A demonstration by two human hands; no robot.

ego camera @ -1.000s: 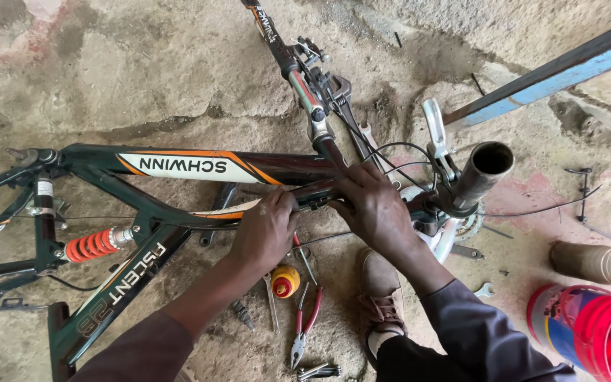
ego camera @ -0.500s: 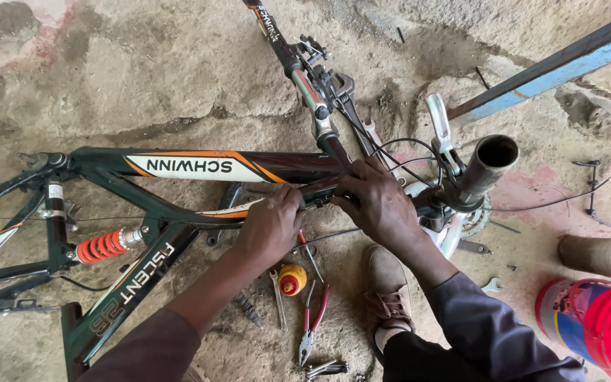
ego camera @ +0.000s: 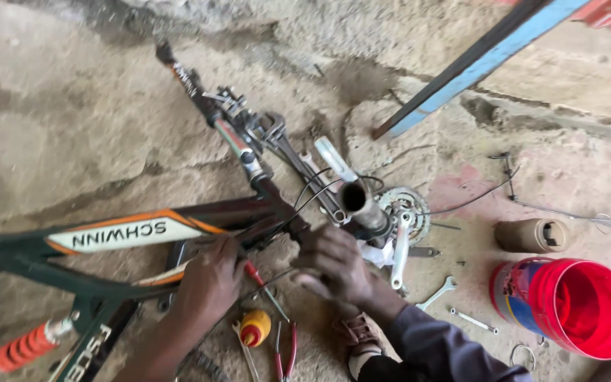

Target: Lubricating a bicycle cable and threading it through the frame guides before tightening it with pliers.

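Observation:
A dark green bicycle frame (ego camera: pixel 30 265) with a white and orange panel lies on the dirt floor. Its open metal tube (ego camera: pixel 356 201) points up beside the crankset (ego camera: pixel 406 211). My left hand (ego camera: pixel 210 286) rests on the frame's lower tube, and a red-handled tool (ego camera: pixel 254 274) sticks out of its grip. My right hand (ego camera: pixel 335 265) is closed around the frame where black cables (ego camera: pixel 305 194) run past. The handlebar (ego camera: pixel 213 113), with its levers, stretches away toward the upper left.
A red bucket (ego camera: pixel 592 308) and a brown cylinder (ego camera: pixel 532 235) sit at the right. Two wrenches (ego camera: pixel 438 291) lie near my shoe (ego camera: pixel 362 332). Red-handled pliers (ego camera: pixel 284 350) and a small yellow and red bottle (ego camera: pixel 254 327) lie below my hands. A blue bar (ego camera: pixel 475 64) leans at the upper right. An orange shock spring (ego camera: pixel 26 346) is at the lower left.
Both hands stay on the frame but now sit lower in view. The open tube has swung from the right toward the middle, and the red-handled tool now shows at my left hand.

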